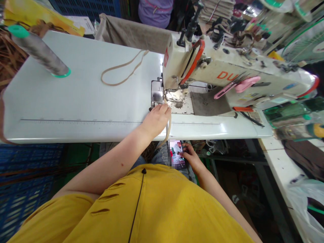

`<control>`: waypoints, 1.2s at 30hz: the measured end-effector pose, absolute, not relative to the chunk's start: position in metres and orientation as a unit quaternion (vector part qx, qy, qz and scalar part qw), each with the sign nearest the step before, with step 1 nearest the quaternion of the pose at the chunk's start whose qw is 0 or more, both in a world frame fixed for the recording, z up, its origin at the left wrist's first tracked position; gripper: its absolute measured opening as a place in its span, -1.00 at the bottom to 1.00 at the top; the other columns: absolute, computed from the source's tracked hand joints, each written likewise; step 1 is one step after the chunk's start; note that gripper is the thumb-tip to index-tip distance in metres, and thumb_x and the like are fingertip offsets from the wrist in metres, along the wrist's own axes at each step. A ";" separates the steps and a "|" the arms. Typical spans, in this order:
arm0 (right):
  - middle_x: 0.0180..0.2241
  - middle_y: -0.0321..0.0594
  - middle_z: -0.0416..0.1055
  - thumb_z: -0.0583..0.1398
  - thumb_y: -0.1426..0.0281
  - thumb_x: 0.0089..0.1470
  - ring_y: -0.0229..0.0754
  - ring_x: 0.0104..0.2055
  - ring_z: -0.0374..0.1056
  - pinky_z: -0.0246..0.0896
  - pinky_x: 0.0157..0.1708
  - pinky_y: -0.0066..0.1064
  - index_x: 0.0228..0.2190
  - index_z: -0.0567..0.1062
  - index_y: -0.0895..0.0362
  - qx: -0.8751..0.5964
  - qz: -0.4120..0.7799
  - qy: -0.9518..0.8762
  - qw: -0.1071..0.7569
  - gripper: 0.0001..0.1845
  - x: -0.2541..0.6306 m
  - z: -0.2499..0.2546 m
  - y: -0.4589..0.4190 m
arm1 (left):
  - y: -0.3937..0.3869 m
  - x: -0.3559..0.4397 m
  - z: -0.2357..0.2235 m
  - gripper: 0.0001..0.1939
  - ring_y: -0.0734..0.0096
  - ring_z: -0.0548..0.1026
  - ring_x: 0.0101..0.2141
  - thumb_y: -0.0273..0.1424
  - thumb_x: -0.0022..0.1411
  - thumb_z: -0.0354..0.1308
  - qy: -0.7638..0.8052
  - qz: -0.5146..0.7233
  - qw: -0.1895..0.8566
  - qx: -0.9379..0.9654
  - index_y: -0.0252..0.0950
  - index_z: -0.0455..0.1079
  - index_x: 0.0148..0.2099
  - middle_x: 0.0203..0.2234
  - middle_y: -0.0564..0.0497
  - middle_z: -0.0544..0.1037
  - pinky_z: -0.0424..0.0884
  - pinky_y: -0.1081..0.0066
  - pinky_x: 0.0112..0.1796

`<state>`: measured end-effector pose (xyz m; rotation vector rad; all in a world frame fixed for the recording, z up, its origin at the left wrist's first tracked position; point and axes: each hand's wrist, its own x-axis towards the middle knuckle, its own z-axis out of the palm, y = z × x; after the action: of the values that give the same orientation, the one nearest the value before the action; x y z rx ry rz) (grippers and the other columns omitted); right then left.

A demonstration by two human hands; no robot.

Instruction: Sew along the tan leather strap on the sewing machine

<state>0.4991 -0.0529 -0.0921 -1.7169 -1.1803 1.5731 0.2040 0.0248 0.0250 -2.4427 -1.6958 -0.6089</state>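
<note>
My left hand [157, 118] rests on the front of the sewing table, just before the presser foot of the sewing machine [215, 69]. Its fingers are curled and closed on a narrow beige strap [169, 130]. One end of this strap runs to the needle area; the other hangs over the table edge toward my lap. Below the edge, my right hand [191, 156] grips a phone [177, 154] by its right side, thumb over the lit screen. A second length of beige strap [115, 84] lies looped on the table behind my left hand.
A grey thread cone [40, 52] with green ends is at the table's left. Pink thread snips [236, 87] sit against the machine body. Blue crates [25, 189] stand below left, a fan [307, 44] at the far right. A ruler scale [81, 120] runs along the front edge.
</note>
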 end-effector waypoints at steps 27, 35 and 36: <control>-0.28 -0.33 0.35 0.42 0.16 -0.30 -0.05 -0.20 0.31 0.25 -0.13 -0.19 -0.13 0.50 -0.09 -0.633 0.578 -0.445 0.259 -0.41 0.502 -0.093 -0.051 | 0.026 0.204 0.023 -0.70 0.09 0.54 0.02 -0.66 0.41 0.00 -0.556 -0.210 0.040 -0.803 -0.48 0.49 0.06 0.04 -0.31 0.53 0.48 0.13 0.14; -0.26 -0.31 0.33 0.42 0.13 -0.31 -0.04 -0.21 0.29 0.25 -0.17 -0.19 -0.13 0.49 -0.09 -0.637 0.577 -0.442 0.255 -0.39 0.500 -0.092 -0.052 | 0.026 0.204 0.022 -0.68 0.08 0.54 0.01 -0.65 0.43 -0.01 -0.555 -0.209 0.045 -0.804 -0.51 0.48 0.11 0.03 -0.31 0.54 0.49 0.12 0.14; -0.26 -0.31 0.33 0.42 0.13 -0.30 -0.04 -0.21 0.28 0.25 -0.17 -0.19 -0.13 0.49 -0.09 -0.638 0.576 -0.444 0.254 -0.40 0.500 -0.091 -0.052 | 0.026 0.204 0.022 -0.68 0.09 0.54 0.01 -0.65 0.43 -0.02 -0.556 -0.209 0.043 -0.803 -0.51 0.48 0.10 0.02 -0.31 0.54 0.49 0.12 0.14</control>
<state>0.5003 -0.0519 -0.0913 -1.7327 -1.2051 1.5647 0.2040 0.0259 0.0220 -2.4569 -1.6991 -0.6400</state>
